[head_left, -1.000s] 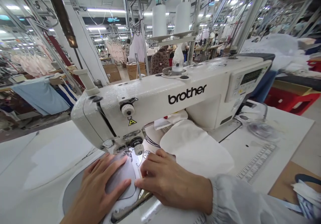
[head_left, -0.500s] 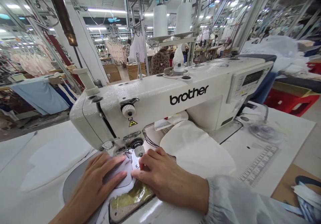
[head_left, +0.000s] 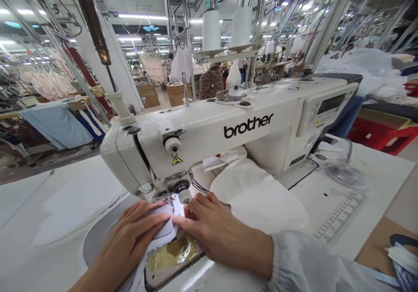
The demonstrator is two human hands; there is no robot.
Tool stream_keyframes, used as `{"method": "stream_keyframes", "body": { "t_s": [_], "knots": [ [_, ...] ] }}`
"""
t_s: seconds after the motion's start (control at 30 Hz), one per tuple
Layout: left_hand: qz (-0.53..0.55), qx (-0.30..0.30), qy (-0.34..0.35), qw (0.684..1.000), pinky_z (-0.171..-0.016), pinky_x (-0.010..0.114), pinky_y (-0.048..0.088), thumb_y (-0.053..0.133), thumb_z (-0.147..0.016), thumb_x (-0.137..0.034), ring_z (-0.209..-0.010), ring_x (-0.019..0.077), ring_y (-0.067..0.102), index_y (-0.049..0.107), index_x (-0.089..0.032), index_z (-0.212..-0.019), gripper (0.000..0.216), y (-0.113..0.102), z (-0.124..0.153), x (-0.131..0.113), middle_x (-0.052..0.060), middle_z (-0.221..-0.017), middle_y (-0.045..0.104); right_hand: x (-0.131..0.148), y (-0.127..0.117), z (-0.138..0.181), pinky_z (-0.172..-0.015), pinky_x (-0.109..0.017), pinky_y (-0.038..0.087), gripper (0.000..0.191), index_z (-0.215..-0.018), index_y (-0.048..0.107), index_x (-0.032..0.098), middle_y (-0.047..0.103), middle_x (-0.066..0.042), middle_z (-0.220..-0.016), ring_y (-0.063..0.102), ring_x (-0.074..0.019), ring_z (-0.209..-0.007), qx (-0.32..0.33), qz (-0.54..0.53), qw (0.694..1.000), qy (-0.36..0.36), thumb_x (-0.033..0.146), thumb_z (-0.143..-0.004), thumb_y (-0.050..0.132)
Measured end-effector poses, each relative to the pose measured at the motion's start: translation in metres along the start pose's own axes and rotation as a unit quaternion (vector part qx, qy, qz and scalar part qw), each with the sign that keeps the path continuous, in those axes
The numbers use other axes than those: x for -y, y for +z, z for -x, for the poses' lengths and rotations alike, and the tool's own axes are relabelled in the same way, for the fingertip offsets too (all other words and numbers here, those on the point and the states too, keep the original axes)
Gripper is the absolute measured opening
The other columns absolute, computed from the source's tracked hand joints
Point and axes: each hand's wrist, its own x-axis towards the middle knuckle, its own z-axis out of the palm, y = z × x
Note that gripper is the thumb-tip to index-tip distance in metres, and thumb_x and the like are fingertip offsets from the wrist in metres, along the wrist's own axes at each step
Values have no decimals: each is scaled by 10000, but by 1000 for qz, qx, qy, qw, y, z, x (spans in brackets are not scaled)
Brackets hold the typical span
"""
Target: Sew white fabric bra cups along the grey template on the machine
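Observation:
My left hand [head_left: 133, 231] lies flat on a white fabric piece [head_left: 167, 229], fingers stretched toward the presser foot [head_left: 171, 201] of a white sewing machine [head_left: 209, 122]. My right hand [head_left: 212, 229] is on the other side of the foot, its fingers curled and its thumb at the fabric's right edge. The curled fingers partly hide that edge. Below the fabric, a yellowish clear-covered plate [head_left: 173, 257] is set in the machine bed. A lit patch surrounds the needle area.
A larger white fabric piece [head_left: 257, 191] lies under the machine arm. More white fabric [head_left: 78, 209] is on the table at left. A ruler marking [head_left: 339, 218] and a clear round object [head_left: 348, 174] are at right. Two thread cones [head_left: 211, 30] stand above.
The fabric has slid slightly forward toward the needle, baring more of the yellowish plate. My left thumb has moved forward, closer to the fingers. The camera view has shifted a little.

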Motion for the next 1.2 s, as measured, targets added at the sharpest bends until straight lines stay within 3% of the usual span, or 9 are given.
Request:
{"method": "stream_keyframes", "body": {
  "t_s": [0.43,0.63,0.87,1.2],
  "knots": [
    [27,-29,-65,997,-907,300,507,463,-929,-453,-1043,178,625,709,-377,-1028,276,2,2,-6,-15,-1074,699,1,2,1,-806,-342,347,293,-1231,527,239,566,-45,-1026,455,-203,-940,0,3,1000,-11,134,-963,471],
    [49,-14,-39,998,-918,330,500,457,-934,-345,-1095,191,604,720,-408,-1004,279,-1,4,-5,-14,-1049,700,1,1,1,-807,-343,347,287,-1238,523,252,562,-42,-1023,453,-203,-926,1,11,1000,-12,157,-976,455],
    [-17,-7,-34,999,-907,342,521,504,-890,-308,-1066,199,621,702,-398,-1029,258,4,7,-3,-18,-1117,689,1,0,1,-797,-345,341,339,-1247,521,229,569,-42,-1018,453,-206,-945,-4,4,1000,-6,108,-931,498],
    [-73,-42,-85,993,-881,367,542,453,-880,-272,-1067,217,637,721,-363,-981,300,12,8,-8,0,-1100,699,1,2,0,-803,-347,355,291,-1196,548,234,581,-47,-1011,475,-210,-952,-11,-5,1000,-3,110,-939,493]
  ]
}}
